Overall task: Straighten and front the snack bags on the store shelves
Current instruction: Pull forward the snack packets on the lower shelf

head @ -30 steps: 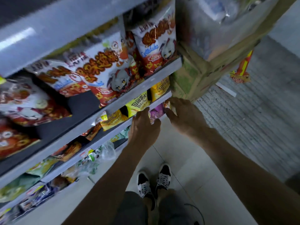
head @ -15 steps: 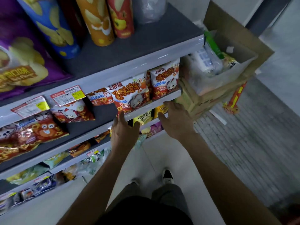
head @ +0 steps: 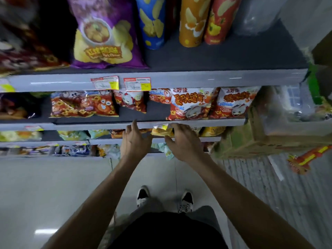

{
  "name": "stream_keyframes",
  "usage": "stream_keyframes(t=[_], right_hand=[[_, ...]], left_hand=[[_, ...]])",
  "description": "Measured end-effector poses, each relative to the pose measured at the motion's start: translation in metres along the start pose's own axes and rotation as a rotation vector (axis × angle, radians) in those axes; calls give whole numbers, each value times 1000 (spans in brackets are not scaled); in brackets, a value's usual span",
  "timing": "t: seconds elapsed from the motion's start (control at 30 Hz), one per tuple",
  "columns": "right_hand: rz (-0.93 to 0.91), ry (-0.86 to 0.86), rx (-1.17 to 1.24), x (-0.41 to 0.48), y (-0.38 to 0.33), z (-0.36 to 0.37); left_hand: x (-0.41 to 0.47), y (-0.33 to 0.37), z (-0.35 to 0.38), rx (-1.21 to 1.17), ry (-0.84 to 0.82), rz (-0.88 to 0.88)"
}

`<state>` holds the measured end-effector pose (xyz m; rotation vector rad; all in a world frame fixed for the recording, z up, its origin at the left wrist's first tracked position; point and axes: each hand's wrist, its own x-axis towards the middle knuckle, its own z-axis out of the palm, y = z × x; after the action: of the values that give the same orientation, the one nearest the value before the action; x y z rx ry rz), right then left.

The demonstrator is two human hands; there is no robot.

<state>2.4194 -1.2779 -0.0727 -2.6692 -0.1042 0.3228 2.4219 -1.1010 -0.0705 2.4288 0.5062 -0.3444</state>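
Note:
Red-and-white snack bags stand on the middle shelf [head: 147,125]: two upright ones at the right [head: 191,103] [head: 233,104], a small one hanging back [head: 132,101], and leaning ones at the left [head: 83,106]. My left hand [head: 134,141] is raised with straight fingers, its tips at that shelf's front edge, holding nothing. My right hand [head: 183,141] hovers beside it with loosely bent fingers, just in front of a yellow bag [head: 161,131] on the shelf below. Whether it touches that bag is unclear.
The top shelf holds a purple chip bag [head: 106,35] and blue [head: 152,22], orange [head: 193,20] and red [head: 218,20] canisters. An open cardboard box [head: 258,139] full of goods stands at the shelves' right end. Lower shelves hold more packets. My feet are on the pale floor [head: 53,186].
My view has swung up and squared to the shelves. Both hands rose from the lower shelf with the purple bag to the middle shelf's front edge.

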Motion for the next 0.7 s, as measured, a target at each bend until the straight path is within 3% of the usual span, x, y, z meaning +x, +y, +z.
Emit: stream_keyframes(t=[0.2, 0.37, 0.57, 0.7], right_hand=[[-20, -50, 37, 50, -92, 39], [210, -72, 252, 103, -137, 65], [494, 159, 489, 153, -154, 86], [560, 292, 511, 177, -164, 94]], left_hand=[[45, -75, -63, -16, 109, -79], [107, -118, -95, -63, 181, -85], [161, -115, -106, -72, 227, -53], [182, -106, -101, -56, 205, -42]])
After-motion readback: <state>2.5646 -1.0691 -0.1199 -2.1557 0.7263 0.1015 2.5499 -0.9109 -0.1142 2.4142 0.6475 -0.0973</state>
